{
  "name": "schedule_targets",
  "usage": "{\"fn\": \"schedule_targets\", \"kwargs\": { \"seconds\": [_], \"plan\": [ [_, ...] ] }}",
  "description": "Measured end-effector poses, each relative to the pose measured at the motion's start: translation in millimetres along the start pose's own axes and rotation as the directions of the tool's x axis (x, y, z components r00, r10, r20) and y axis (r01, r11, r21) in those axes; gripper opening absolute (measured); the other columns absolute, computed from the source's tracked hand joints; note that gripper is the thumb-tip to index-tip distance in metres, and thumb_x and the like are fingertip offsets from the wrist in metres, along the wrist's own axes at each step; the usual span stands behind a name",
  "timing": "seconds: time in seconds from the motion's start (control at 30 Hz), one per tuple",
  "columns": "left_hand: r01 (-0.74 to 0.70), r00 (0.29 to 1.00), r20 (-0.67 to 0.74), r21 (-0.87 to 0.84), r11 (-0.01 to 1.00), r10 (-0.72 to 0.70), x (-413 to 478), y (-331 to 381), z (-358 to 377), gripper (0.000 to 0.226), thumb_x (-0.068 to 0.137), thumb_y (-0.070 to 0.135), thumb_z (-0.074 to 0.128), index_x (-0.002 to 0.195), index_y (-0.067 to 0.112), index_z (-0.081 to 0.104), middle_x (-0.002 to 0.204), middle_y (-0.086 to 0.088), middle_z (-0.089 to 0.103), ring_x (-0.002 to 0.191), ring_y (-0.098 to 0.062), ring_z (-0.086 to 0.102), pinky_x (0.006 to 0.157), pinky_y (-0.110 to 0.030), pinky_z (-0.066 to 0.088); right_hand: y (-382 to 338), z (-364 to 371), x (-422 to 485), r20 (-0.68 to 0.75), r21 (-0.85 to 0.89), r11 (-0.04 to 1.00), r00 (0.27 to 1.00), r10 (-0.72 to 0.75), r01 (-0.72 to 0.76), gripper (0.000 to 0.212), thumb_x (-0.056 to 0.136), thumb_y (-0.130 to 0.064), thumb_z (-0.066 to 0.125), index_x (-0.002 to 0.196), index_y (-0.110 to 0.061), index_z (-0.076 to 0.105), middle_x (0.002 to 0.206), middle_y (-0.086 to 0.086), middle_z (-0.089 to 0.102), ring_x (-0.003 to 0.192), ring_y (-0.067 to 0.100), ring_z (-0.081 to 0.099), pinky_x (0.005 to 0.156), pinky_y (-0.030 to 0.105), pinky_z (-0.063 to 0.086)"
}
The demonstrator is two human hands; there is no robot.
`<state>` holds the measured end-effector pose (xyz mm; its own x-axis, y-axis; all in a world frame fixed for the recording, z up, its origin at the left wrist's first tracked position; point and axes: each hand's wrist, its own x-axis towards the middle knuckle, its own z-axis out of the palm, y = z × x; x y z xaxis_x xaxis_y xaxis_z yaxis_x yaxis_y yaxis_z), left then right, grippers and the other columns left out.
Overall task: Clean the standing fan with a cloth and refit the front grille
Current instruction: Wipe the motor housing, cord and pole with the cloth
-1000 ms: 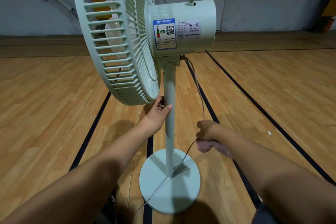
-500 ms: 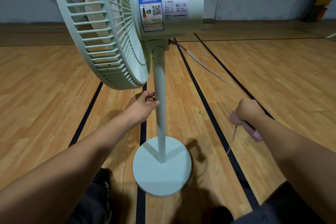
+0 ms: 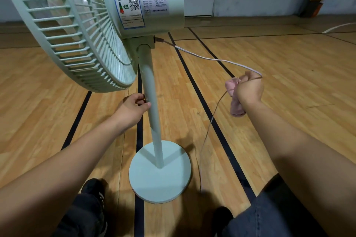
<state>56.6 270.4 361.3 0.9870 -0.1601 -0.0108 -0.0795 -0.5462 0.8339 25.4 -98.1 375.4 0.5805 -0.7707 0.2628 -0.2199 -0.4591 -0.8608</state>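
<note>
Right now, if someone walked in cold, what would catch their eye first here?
The pale green standing fan fills the upper left, its grille tilted over the wooden floor. The left hand grips the pole below the head. Out to the right, the right hand clutches a pink cloth around the power cord.

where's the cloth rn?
Head view, right of the fan pole: the pink cloth is bunched in the right hand together with the power cord, above the floor.
</note>
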Motion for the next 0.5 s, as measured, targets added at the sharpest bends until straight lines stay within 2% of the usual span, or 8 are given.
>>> {"fn": "schedule_targets", "kwargs": {
  "seconds": [0.07, 0.17, 0.23, 0.3, 0.37, 0.4, 0.43, 0.5],
  "plan": [
    [0.001, 1.000, -0.003, -0.007, 1.000, -0.001, -0.8, 0.3, 1.0, 0.045, 0.103, 0.033, 0.069, 0.145, 0.020, 0.059, 0.127, 0.000, 0.066, 0.117, -0.022, 0.066, 0.108, -0.050, 0.054, -5.6, -1.8, 3.3, -0.074, 0.002, 1.000, 0.997, -0.027, 0.027, 0.024, 0.108, -0.022, 0.039, 0.105, -0.018, 0.062, 0.087, 0.001, 0.062, 0.069, 0.017, 0.058, 0.063, 0.021, 0.042],
    [0.000, 1.000, 0.005, -0.011, 1.000, 0.000, -1.4, 0.4, 2.1, 0.045, 0.104, 0.032, 0.069, 0.146, 0.020, 0.058, 0.129, -0.001, 0.065, 0.119, -0.023, 0.066, 0.109, -0.051, 0.053, -11.1, -7.7, -3.1, -0.070, 0.029, 0.998, 0.996, -0.051, 0.053, 0.018, 0.107, -0.022, 0.041, 0.107, -0.025, 0.058, 0.071, -0.003, 0.054, 0.048, 0.007, 0.052, 0.043, 0.014, 0.037],
    [0.005, 1.000, 0.011, -0.015, 1.000, -0.004, -2.1, 0.1, 1.9, 0.045, 0.104, 0.031, 0.068, 0.147, 0.021, 0.057, 0.131, -0.001, 0.064, 0.120, -0.023, 0.066, 0.109, -0.051, 0.053, -8.1, -9.4, -5.5, 0.014, -0.047, 0.999, 1.000, -0.009, 0.010, 0.017, 0.106, -0.018, 0.044, 0.111, -0.020, 0.060, 0.079, 0.001, 0.057, 0.060, 0.015, 0.055, 0.060, 0.013, 0.039],
    [0.013, 1.000, 0.026, -0.013, 1.000, -0.013, -2.7, -1.2, 1.2, 0.046, 0.104, 0.030, 0.068, 0.148, 0.021, 0.056, 0.131, -0.002, 0.064, 0.120, -0.024, 0.066, 0.109, -0.050, 0.053, -1.0, -9.9, -6.7, 0.232, -0.166, 0.985, 0.970, 0.072, -0.034, 0.019, 0.101, -0.009, 0.049, 0.113, -0.012, 0.064, 0.092, 0.007, 0.059, 0.078, 0.025, 0.052, 0.076, 0.022, 0.039],
    [0.019, 0.999, 0.041, -0.008, 1.000, -0.019, -3.8, -1.9, 1.7, 0.048, 0.105, 0.028, 0.068, 0.150, 0.018, 0.055, 0.127, -0.005, 0.066, 0.118, -0.026, 0.067, 0.107, -0.049, 0.054, 2.6, -10.4, -16.2, 0.480, -0.396, 0.918, 0.850, 0.217, -0.010, 0.031, 0.095, 0.001, 0.052, 0.121, 0.003, 0.068, 0.092, 0.003, 0.064, 0.084, 0.022, 0.056, 0.073, 0.025, 0.045],
    [0.019, 0.999, 0.049, -0.003, 1.000, -0.019, -4.5, -2.2, 2.5, 0.049, 0.105, 0.027, 0.068, 0.151, 0.017, 0.054, 0.123, -0.006, 0.067, 0.116, -0.027, 0.068, 0.106, -0.048, 0.055, 3.8, -8.6, -23.9, 0.584, -0.515, 0.853, 0.764, 0.275, 0.087, 0.034, 0.093, 0.002, 0.053, 0.123, 0.004, 0.069, 0.099, 0.003, 0.070, 0.089, 0.022, 0.064, 0.078, 0.027, 0.052],
    [0.022, 0.998, 0.059, 0.004, 1.000, -0.022, -4.9, -2.4, 3.0, 0.051, 0.104, 0.026, 0.068, 0.152, 0.016, 0.052, 0.121, -0.006, 0.068, 0.115, -0.026, 0.068, 0.104, -0.047, 0.055, 2.6, -7.3, -31.9, 0.657, -0.582, 0.793, 0.679, 0.328, 0.181, 0.033, 0.095, -0.002, 0.056, 0.124, 0.003, 0.071, 0.110, 0.007, 0.074, 0.099, 0.025, 0.069, 0.089, 0.035, 0.058],
    [0.048, 0.994, 0.093, 0.040, 0.998, -0.052, -6.6, -2.6, 3.1, 0.055, 0.104, 0.027, 0.068, 0.155, 0.016, 0.049, 0.117, -0.005, 0.070, 0.111, -0.024, 0.069, 0.100, -0.044, 0.056, 0.1, 2.1, -44.2, 0.712, -0.592, 0.766, 0.607, 0.351, 0.252, 0.028, 0.102, -0.021, 0.062, 0.121, -0.004, 0.074, 0.116, 0.014, 0.075, 0.109, 0.033, 0.071, 0.102, 0.047, 0.057]
  ]
}}
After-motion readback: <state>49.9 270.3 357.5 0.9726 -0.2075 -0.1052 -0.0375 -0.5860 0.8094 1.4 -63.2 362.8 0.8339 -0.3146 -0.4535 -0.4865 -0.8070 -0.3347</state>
